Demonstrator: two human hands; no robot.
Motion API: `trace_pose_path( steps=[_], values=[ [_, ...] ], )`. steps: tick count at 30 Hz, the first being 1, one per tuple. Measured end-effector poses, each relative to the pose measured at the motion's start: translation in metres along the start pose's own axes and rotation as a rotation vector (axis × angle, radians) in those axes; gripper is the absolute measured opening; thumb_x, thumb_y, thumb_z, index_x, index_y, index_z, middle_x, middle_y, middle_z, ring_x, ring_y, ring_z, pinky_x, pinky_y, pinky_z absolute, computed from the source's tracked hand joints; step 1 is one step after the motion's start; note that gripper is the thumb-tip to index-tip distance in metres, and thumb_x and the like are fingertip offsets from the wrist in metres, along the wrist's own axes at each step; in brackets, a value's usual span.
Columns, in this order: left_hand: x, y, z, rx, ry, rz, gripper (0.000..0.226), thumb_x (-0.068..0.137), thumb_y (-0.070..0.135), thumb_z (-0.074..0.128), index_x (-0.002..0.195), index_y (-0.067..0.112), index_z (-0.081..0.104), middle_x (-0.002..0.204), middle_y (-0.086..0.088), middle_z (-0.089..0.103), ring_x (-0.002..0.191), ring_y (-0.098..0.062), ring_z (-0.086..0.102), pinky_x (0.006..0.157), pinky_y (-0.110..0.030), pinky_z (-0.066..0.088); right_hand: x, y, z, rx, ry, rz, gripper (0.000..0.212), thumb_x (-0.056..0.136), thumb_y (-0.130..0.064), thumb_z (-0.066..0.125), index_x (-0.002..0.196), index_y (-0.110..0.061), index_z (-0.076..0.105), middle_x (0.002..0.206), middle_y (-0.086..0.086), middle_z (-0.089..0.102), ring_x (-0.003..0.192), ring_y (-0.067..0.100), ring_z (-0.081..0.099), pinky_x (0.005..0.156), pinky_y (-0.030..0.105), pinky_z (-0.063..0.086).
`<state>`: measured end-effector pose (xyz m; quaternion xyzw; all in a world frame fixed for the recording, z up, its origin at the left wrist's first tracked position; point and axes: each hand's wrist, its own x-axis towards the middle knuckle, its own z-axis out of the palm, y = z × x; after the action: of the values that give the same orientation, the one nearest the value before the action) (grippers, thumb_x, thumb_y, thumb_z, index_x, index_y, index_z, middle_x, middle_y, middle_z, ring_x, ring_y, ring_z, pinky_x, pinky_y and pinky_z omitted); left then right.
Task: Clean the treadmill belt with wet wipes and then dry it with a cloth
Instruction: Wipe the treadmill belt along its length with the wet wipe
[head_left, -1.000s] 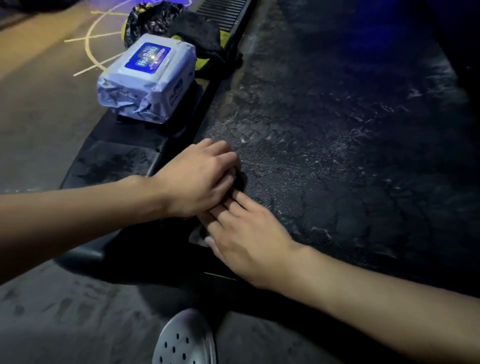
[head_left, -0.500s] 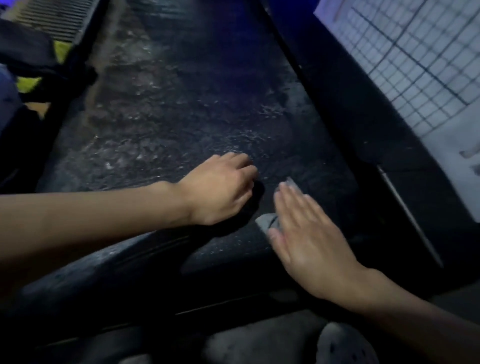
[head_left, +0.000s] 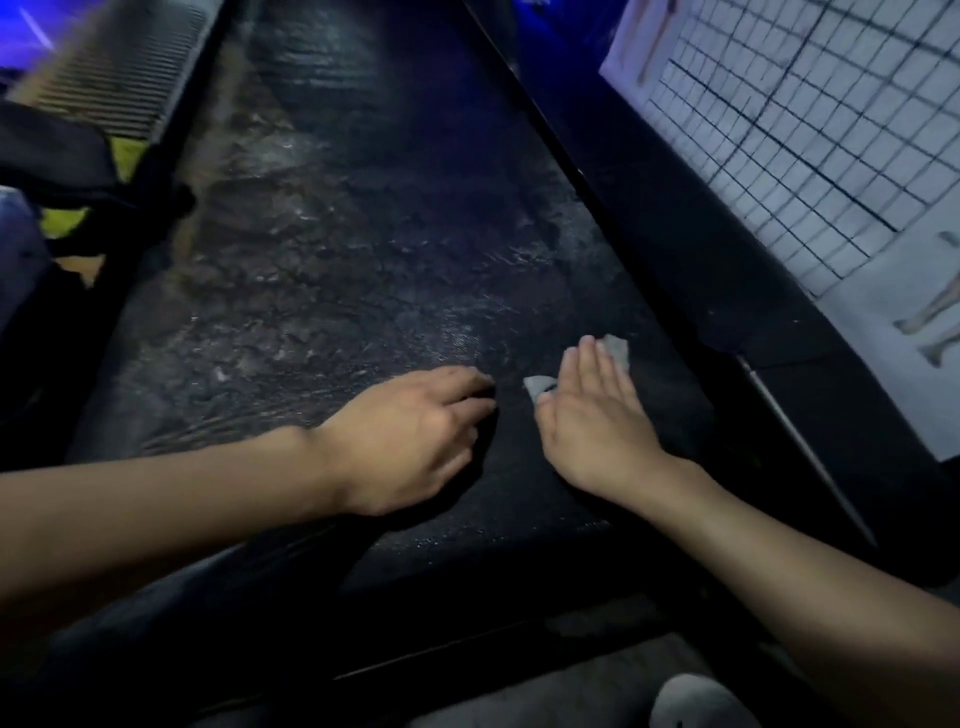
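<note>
Grey wipe under flat right hand, left hand curled on belt

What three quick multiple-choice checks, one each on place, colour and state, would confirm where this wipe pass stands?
1. The wipe lies under:
A. the right hand
B. the left hand
C. neither hand

2. The wipe looks:
A. yellow
B. grey
C. red

3. The right hand is:
A. clenched into a fist
B. lifted off the belt
C. pressed flat, fingers extended

Answers: 1 A, its corners poke out around that hand; 2 B, both visible corners are pale grey; 3 C, the palm lies flat on the wipe.
</note>
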<state>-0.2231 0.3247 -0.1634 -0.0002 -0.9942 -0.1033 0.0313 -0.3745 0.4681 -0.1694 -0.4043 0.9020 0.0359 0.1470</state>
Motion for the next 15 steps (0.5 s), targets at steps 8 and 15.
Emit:
trace_pose_path(
  steps=[8, 15],
  values=[
    [-0.098, -0.035, -0.022, 0.08, 0.113, -0.271, 0.028, 0.081, 0.021, 0.04, 0.082, 0.014, 0.067, 0.091, -0.002, 0.063, 0.081, -0.025, 0.057, 0.077, -0.037, 0.05, 0.023, -0.157, 0.007, -0.047, -0.004, -0.405, 0.065, 0.106, -0.036, 0.014, 0.154, 0.001, -0.011, 0.162, 0.019, -0.02, 0.15, 0.029, -0.022, 0.122, 0.043, -0.011],
    [-0.169, -0.054, -0.04, 0.187, 0.16, -0.662, 0.026, 0.074, 0.028, 0.036, 0.066, 0.018, 0.059, 0.072, 0.003, 0.055, 0.07, -0.023, 0.059, 0.049, -0.032, 0.047, 0.027, -0.26, 0.003, -0.127, -0.007, -0.841, 0.068, 0.102, -0.024, 0.028, 0.156, -0.003, -0.007, 0.164, 0.015, -0.017, 0.151, 0.025, -0.018, 0.123, 0.039, -0.009]
  ],
)
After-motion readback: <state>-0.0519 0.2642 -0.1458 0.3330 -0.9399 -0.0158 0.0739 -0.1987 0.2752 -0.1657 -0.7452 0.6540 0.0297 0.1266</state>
